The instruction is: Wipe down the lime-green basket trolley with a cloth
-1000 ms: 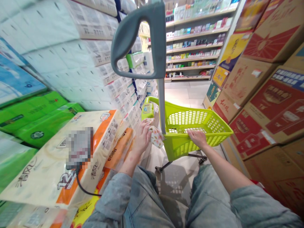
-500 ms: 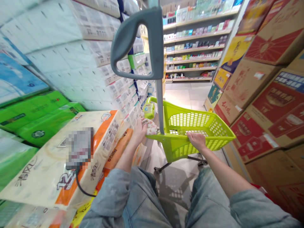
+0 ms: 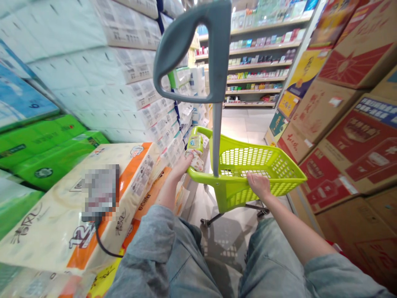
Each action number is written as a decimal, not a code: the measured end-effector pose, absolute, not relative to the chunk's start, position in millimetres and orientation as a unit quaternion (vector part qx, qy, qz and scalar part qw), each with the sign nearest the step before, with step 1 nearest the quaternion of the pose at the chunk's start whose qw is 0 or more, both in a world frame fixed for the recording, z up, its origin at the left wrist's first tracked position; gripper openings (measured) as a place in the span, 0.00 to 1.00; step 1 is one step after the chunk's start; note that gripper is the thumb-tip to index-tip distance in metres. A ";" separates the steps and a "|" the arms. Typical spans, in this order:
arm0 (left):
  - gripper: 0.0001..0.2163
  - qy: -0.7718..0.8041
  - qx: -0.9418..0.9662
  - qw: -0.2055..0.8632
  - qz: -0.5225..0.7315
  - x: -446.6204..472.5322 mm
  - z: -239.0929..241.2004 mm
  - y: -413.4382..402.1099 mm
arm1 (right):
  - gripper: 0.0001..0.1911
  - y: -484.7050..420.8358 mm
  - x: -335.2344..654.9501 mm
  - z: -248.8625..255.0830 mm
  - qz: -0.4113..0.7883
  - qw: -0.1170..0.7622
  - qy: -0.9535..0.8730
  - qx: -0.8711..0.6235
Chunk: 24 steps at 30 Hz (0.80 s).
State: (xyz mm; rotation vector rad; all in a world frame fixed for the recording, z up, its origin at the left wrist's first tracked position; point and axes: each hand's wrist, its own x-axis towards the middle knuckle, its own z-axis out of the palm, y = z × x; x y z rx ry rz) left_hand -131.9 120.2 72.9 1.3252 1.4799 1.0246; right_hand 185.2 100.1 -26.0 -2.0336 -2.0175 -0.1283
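My right hand (image 3: 258,185) is closed around the near rim of a lime-green wheeled shopping basket (image 3: 231,182). In my left hand (image 3: 183,164) is a small white, soft-looking item with a floral pattern (image 3: 196,160); its exact kind is unclear. The hand's fingers are partly hidden behind it. This item is at the basket's left end, by the looped rim, beside a yellow-green pack (image 3: 195,143). A grey handle (image 3: 218,54) on a metal pole (image 3: 216,136) rises from the basket between my hands.
Stacked white tissue packs (image 3: 130,66) rise on the left. A blurred-out device (image 3: 102,190) with a black cable lies on a cream and orange tissue pack (image 3: 49,231). Cardboard cartons (image 3: 350,136) line the right. Stocked shelves (image 3: 257,64) stand beyond the pale floor.
My left hand and the patterned item have shifted slightly, so the item now sits closer against the basket's looped end. The handle and pole have swung right in view. My right hand keeps its hold.
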 end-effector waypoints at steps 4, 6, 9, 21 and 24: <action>0.18 0.546 0.457 0.556 0.429 -133.0 63.8 103.5 | 0.27 94.8 183.1 -20.0 -0.031 0.116 -0.697 -0.707; 0.18 0.520 0.416 0.584 0.463 -130.6 58.7 95.0 | 0.26 93.8 181.9 -17.9 -0.025 0.110 -0.699 -0.706; 0.22 0.464 0.370 0.602 0.534 -117.3 49.0 80.1 | 0.26 93.9 181.7 -16.5 -0.019 0.105 -0.701 -0.705; 0.29 0.561 0.318 0.346 0.682 -56.8 -10.0 11.9 | 0.26 87.2 185.4 -25.4 -0.038 0.127 -0.719 -0.683; 0.31 0.588 0.363 0.328 0.645 -54.5 -22.9 0.7 | 0.25 89.6 190.3 -30.6 -0.042 0.146 -0.720 -0.677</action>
